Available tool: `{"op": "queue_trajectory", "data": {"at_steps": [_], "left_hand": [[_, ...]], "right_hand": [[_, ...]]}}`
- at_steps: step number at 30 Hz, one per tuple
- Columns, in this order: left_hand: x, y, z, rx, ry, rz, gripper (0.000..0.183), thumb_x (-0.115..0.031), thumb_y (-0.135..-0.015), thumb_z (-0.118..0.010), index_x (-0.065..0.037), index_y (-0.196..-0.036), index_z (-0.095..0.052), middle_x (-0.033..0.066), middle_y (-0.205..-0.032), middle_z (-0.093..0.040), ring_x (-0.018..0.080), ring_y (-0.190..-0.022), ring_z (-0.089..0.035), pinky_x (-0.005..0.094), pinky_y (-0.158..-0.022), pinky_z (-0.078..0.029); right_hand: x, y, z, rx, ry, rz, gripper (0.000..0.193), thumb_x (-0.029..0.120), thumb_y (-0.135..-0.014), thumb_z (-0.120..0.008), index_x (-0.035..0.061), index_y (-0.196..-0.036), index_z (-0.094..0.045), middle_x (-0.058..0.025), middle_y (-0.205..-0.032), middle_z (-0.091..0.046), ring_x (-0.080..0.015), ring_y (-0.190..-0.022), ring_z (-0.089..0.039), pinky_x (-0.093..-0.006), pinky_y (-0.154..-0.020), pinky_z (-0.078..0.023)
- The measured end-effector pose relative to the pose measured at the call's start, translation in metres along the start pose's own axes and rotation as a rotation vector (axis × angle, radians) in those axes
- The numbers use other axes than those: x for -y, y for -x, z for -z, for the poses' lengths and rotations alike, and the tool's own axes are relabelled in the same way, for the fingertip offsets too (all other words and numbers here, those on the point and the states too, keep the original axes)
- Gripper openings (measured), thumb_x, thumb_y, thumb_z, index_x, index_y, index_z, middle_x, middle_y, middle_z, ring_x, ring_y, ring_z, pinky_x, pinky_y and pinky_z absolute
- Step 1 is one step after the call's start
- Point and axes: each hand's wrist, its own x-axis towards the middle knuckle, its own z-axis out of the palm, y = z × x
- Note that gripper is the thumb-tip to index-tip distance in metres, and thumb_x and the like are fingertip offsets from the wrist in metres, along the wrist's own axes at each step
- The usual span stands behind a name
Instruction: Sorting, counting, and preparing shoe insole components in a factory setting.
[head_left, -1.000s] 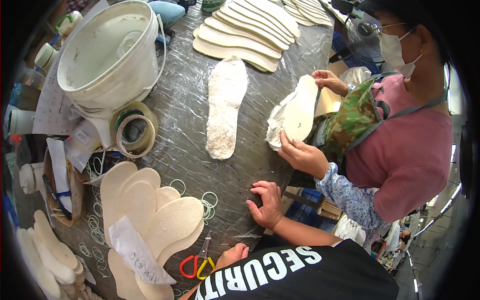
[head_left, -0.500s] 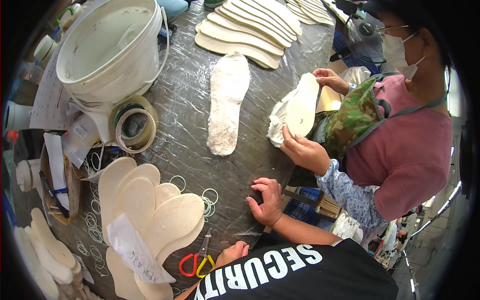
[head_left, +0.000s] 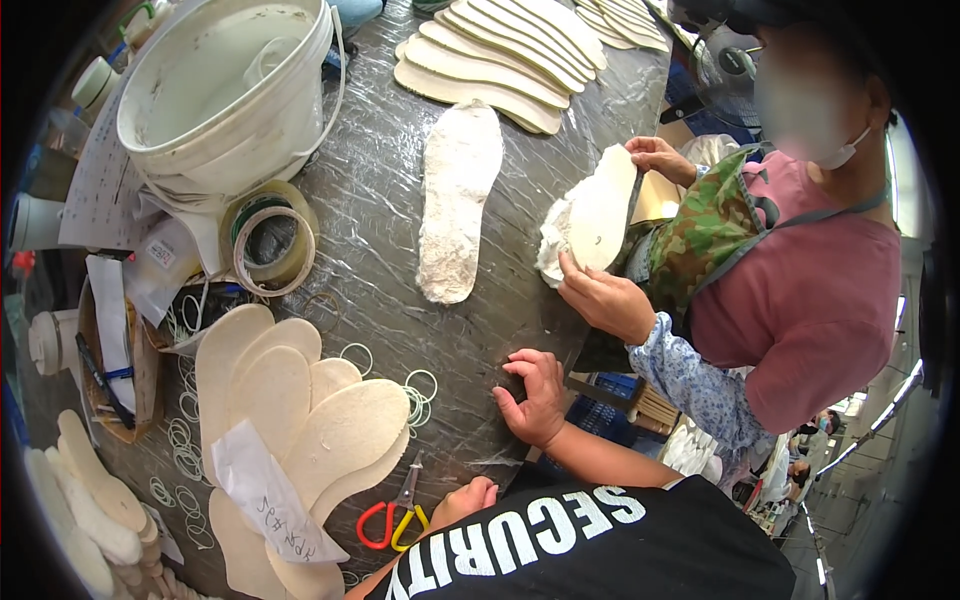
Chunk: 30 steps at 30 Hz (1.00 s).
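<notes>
My right hand (head_left: 534, 398) rests on the table near its right edge, holding nothing, with the thumb apart from the loosely curled fingers. Low on the table lies my left hand (head_left: 468, 497), partly covered by my black shirt; its fingers are mostly hidden. Just left of it are scissors (head_left: 408, 500) with one red and one yellow handle loop. Ahead of my right hand, a fluffy white insole (head_left: 458, 205) lies flat. At the right, a co-worker's two hands hold a smooth cream insole (head_left: 608, 205) against a fleecy white piece (head_left: 556, 240).
Fanned insoles (head_left: 360, 430) with a paper slip and rubber bands (head_left: 420, 398) lie at the left. A white bucket (head_left: 240, 150) stands behind tape rolls (head_left: 270, 245). More insoles (head_left: 500, 60) are stacked at the far side. A co-worker (head_left: 800, 270) stands along the right edge.
The whole view has shifted slightly. The co-worker's head has moved a little, and the insole in their hands has tilted slightly. My hands stay in about the same places.
</notes>
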Motion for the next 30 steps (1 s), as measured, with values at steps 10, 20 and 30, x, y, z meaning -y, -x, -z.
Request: {"op": "queue_trajectory", "data": {"at_steps": [10, 20, 30], "left_hand": [[-0.001, 0.001, -0.004, -0.059, -0.016, 0.008, 0.015, -0.020, -0.084, -0.060, -0.005, -0.087, -0.057, 0.0176, -0.073, -0.062, 0.0329, -0.071, -0.064, 0.0381, -0.061, -0.049], [0.000, 0.000, -0.011, -0.127, -0.070, -0.006, 0.013, -0.014, -0.083, -0.060, -0.002, -0.083, -0.057, 0.0187, -0.067, -0.061, 0.0342, -0.066, -0.063, 0.0396, -0.057, -0.050], [0.006, 0.000, -0.019, -0.158, 0.114, -0.031, 0.009, -0.007, -0.085, -0.058, 0.002, -0.084, -0.057, 0.0094, -0.061, -0.061, 0.0132, -0.048, -0.060, 0.0264, -0.043, -0.048]], "right_hand": [[-0.001, 0.001, 0.001, -0.007, -0.021, -0.010, 0.034, 0.021, -0.068, -0.070, 0.0107, -0.096, -0.053, -0.0056, -0.103, -0.053, -0.0262, -0.091, -0.049, -0.0373, -0.077, -0.035], [-0.002, 0.004, 0.001, -0.043, -0.034, -0.024, 0.034, 0.024, -0.070, -0.070, 0.0120, -0.097, -0.052, -0.0045, -0.104, -0.051, -0.0249, -0.095, -0.047, -0.0375, -0.078, -0.035], [-0.005, 0.006, 0.001, -0.100, -0.051, -0.028, 0.032, 0.026, -0.071, -0.069, 0.0123, -0.095, -0.053, -0.0032, -0.102, -0.051, -0.0242, -0.092, -0.048, -0.0369, -0.075, -0.035]]}}
